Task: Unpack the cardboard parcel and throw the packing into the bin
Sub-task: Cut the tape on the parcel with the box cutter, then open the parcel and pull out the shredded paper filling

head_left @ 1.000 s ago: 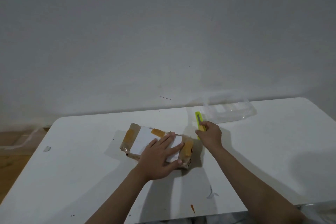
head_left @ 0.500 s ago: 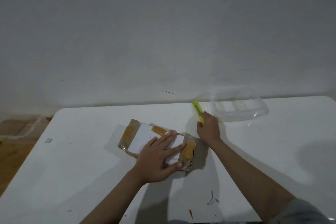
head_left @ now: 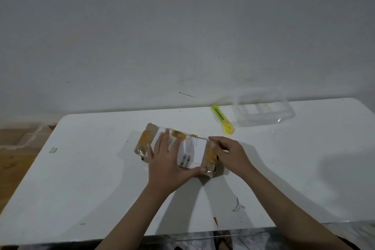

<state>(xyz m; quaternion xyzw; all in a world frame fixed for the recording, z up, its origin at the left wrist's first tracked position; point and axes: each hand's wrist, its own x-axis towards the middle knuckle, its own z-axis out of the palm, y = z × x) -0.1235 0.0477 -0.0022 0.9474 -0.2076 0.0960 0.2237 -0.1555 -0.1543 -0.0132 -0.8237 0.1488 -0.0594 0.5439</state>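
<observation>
1. The cardboard parcel (head_left: pixel 176 149) lay flat near the middle of the white table (head_left: pixel 81 178), taped over and carrying a white label with a barcode.
2. It looked light and fairly stiff to you, though its glossy tape wrap was probably slick, so pressing on the flat top and pulling at an end edge seemed the sound way to handle it.
3. Your left hand (head_left: pixel 165 165) lay spread and flat over the near-left part of the top, fingers extended rather than curled, with the thumb reaching along the near edge toward the right corner.
4. Your right hand (head_left: pixel 231 153) sat at the parcel's right end, its fingers bent against the taped edge; whether they had pinched the tape or only touched it, you could not tell.
5. The yellow-green cutter (head_left: pixel 222 119) lay on the table beyond the parcel, apart from both hands, just beside the clear plastic tray (head_left: pixel 261 107).
6. No bin was in view.
</observation>
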